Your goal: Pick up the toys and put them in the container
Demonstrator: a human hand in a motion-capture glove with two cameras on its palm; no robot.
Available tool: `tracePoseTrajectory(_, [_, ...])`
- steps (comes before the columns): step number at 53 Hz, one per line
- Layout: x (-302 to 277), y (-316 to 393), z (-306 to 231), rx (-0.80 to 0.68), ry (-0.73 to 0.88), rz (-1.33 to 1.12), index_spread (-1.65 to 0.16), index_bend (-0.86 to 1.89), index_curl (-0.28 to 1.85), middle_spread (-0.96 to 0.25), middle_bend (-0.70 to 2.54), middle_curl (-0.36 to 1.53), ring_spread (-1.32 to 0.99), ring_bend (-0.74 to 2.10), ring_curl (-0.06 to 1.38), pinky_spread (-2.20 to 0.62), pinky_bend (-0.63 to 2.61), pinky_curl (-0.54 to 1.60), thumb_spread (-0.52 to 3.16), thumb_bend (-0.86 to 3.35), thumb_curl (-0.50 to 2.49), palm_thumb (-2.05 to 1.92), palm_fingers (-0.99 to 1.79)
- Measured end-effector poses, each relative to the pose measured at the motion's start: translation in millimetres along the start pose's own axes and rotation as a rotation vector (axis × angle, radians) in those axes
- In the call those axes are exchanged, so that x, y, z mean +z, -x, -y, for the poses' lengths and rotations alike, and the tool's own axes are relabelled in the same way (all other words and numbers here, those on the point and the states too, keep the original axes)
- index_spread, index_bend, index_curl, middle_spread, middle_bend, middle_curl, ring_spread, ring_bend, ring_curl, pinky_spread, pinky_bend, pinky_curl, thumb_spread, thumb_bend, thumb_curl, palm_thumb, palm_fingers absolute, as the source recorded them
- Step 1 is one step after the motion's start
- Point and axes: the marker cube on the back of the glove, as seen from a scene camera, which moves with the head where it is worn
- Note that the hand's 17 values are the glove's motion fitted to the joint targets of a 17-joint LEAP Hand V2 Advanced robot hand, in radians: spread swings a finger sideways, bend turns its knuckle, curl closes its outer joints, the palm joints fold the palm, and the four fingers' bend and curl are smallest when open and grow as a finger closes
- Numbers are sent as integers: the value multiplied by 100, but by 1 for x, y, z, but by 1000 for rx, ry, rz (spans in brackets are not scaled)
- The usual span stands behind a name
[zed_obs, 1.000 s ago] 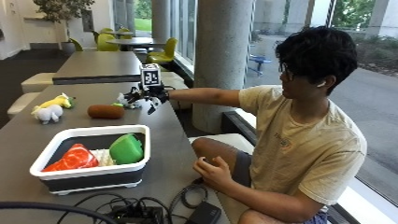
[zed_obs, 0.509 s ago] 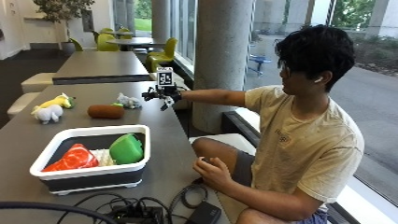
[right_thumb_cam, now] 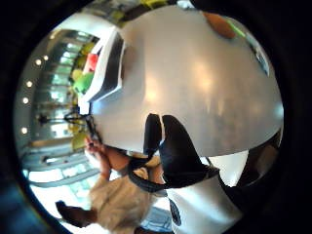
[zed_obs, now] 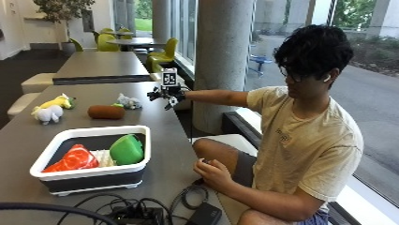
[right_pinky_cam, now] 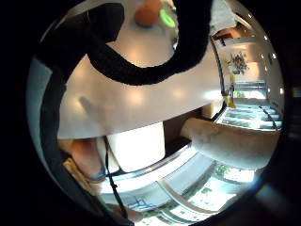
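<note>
Held out over the far side of the tabletop (zed_obs: 156, 126), my gloved right hand (zed_obs: 163, 95) has its fingers spread and holds nothing. Near it lie a small grey toy (zed_obs: 129, 101), a brown toy (zed_obs: 105, 112) and a white and yellow toy (zed_obs: 51, 110). Closer to me, the container (zed_obs: 93, 176) holds red and green toys.

Tabletop (zed_obs: 156, 136): smooth grey laminate, faint sheen. Container (zed_obs: 93, 166): glossy white plastic rim over matt black walls. Green toy (zed_obs: 126, 149) inside: shiny smooth plastic. Brown toy (zed_obs: 106, 111): matt, soft-looking. White-and-yellow toy (zed_obs: 51, 110) near far-left edge: fuzzy plush cloth. Right hand (zed_obs: 167, 96): matt black fabric glove.
</note>
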Motion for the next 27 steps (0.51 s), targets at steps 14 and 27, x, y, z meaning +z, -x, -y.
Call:
tracePoseTrajectory(14, [-2, 1, 0, -43, -18, 52, -30, 15, 30, -3, 13, 21, -2, 19, 33, -5, 128, 25, 129, -1, 31, 0, -14])
tracePoseTrajectory(27, [-1, 1, 0, 0, -10, 27, -30, 16, 31, -2, 12, 20, -2, 19, 33, -6, 128, 25, 129, -2, 31, 0, -14])
